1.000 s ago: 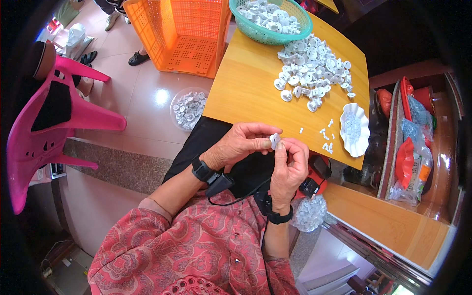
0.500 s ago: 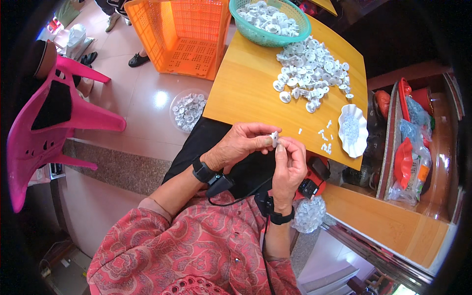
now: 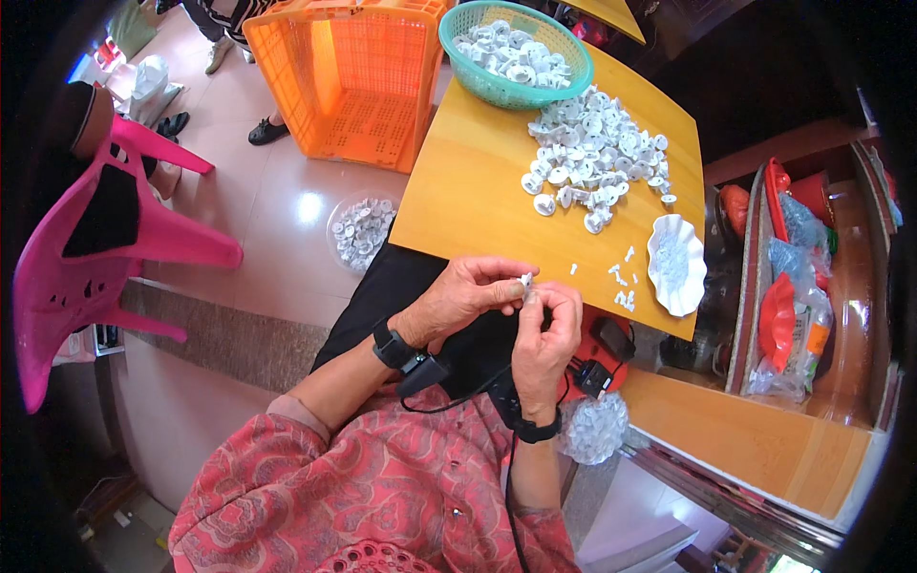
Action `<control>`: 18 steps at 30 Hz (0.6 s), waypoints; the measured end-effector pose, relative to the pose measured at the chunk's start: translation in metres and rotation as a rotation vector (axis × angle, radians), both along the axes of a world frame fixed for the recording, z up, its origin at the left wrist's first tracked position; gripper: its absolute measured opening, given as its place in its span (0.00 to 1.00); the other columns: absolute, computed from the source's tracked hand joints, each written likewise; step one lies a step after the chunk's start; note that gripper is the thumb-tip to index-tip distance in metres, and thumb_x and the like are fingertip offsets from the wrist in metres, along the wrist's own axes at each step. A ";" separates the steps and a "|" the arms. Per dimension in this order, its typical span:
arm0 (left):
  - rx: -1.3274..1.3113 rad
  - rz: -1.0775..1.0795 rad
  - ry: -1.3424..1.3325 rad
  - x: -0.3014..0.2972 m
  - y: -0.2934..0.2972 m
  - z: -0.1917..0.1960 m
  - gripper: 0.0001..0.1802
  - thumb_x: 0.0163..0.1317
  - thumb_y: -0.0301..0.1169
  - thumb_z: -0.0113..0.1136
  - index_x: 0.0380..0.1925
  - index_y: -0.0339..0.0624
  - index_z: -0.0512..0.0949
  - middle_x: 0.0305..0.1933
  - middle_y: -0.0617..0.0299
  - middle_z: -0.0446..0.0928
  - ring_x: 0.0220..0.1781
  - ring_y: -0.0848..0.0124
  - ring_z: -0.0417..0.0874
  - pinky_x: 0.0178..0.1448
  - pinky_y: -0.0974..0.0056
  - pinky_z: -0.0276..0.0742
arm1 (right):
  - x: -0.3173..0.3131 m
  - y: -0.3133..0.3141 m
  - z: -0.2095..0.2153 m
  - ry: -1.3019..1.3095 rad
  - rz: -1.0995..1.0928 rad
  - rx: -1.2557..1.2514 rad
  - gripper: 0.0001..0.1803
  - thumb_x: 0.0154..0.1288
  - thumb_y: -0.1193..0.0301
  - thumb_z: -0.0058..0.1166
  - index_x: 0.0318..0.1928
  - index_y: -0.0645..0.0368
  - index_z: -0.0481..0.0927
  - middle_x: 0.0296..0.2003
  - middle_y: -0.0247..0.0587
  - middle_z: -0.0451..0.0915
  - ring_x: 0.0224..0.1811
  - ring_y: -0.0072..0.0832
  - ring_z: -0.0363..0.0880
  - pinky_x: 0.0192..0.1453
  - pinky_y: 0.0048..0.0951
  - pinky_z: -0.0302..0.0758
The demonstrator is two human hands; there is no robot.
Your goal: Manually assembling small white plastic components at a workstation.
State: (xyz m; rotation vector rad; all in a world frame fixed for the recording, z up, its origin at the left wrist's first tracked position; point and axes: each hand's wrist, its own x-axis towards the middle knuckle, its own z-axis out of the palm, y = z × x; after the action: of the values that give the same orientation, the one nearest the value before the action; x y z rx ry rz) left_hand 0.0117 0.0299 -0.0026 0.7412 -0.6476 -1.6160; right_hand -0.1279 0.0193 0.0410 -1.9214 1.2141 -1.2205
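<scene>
A small white plastic part (image 3: 526,281) is pinched between the thumb and forefinger of my left hand (image 3: 458,298), just off the table's front edge. My right hand (image 3: 548,334) meets it there, its thumb and fingertips closed on the part's near right side. The fingers cover most of the part. On the yellow table (image 3: 458,181) beyond lies a heap of round white plastic pieces (image 3: 597,148) with short stems. Several tiny white pegs (image 3: 623,299) lie loose to the right of my hands. Beside them a white wavy-edged dish (image 3: 690,296) holds small clear or pale pieces.
A green basket (image 3: 516,93) of white pieces stands at the table's far side. On the floor to the left are a round container of white pieces (image 3: 363,232), an orange crate (image 3: 368,115) and a pink chair (image 3: 181,234). An open drawer (image 3: 750,286) holds bagged things at right.
The view has shifted slightly, so the table and basket sit a little lower and further left. My hands stay together on the part, which now shows less between the fingers.
</scene>
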 end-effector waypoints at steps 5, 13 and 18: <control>0.032 0.008 0.004 -0.002 0.000 0.002 0.16 0.68 0.27 0.61 0.54 0.34 0.79 0.43 0.61 0.82 0.37 0.78 0.80 0.44 0.72 0.81 | -0.005 -0.004 -0.013 -0.121 -0.056 0.156 0.03 0.66 0.80 0.53 0.35 0.65 0.72 0.37 0.47 0.76 0.39 0.38 0.77 0.46 0.37 0.75; 0.012 -0.006 0.016 -0.002 -0.002 0.004 0.15 0.68 0.27 0.61 0.54 0.35 0.79 0.44 0.61 0.82 0.37 0.78 0.81 0.44 0.72 0.81 | -0.005 -0.004 -0.003 -0.041 -0.026 0.076 0.03 0.67 0.79 0.53 0.36 0.65 0.72 0.37 0.47 0.76 0.40 0.39 0.77 0.47 0.37 0.75; 0.034 0.007 -0.057 -0.001 -0.003 0.010 0.15 0.68 0.27 0.61 0.53 0.36 0.80 0.43 0.62 0.83 0.36 0.78 0.81 0.43 0.72 0.81 | -0.006 -0.003 -0.004 0.006 0.006 -0.010 0.03 0.67 0.79 0.54 0.37 0.65 0.73 0.39 0.48 0.76 0.42 0.41 0.77 0.49 0.38 0.74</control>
State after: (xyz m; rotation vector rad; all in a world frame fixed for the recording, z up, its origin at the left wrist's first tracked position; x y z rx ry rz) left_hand 0.0107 0.0273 0.0072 0.8165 -0.6594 -1.6071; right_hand -0.1334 0.0164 0.0368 -1.9359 1.2065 -1.2211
